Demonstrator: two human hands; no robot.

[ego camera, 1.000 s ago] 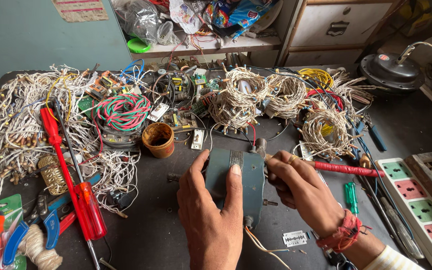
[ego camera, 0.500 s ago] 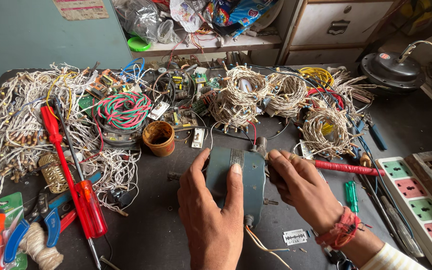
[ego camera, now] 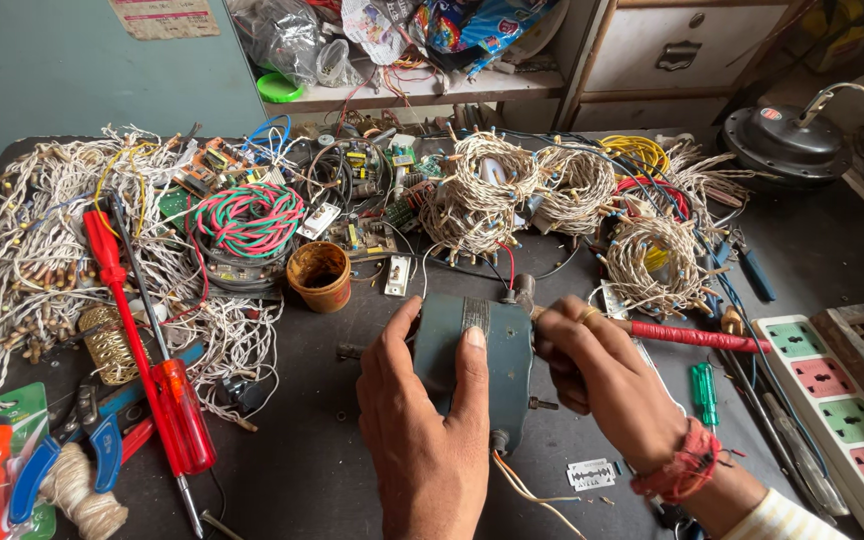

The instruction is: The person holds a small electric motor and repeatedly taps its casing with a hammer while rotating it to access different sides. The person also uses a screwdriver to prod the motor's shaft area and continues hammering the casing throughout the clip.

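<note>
Left hand (ego camera: 430,440) lies over the near end of the dull green metal motor body (ego camera: 474,365), thumb up its top face and fingers wrapped down the left side, which pins the casing to the dark worktop (ego camera: 302,470) so it cannot roll. Right hand (ego camera: 607,385) closes around the near end of a red-handled tool (ego camera: 692,337) and presses it against the casing's upper right corner, beside a small round fitting (the tool's tip is hidden behind the knuckles). Thin pale wires trail off the casing's near end toward the worktop edge. Bare surface lies mostly just left of and below the motor; a razor blade (ego camera: 590,472) sits close under the right wrist. Further out, coiled beige wire bundles (ego camera: 492,195), a rusty brown tin (ego camera: 319,277) and a long red screwdriver (ego camera: 142,360) crowd the back and left, and a white socket strip (ego camera: 837,400) hems in the right.
</note>
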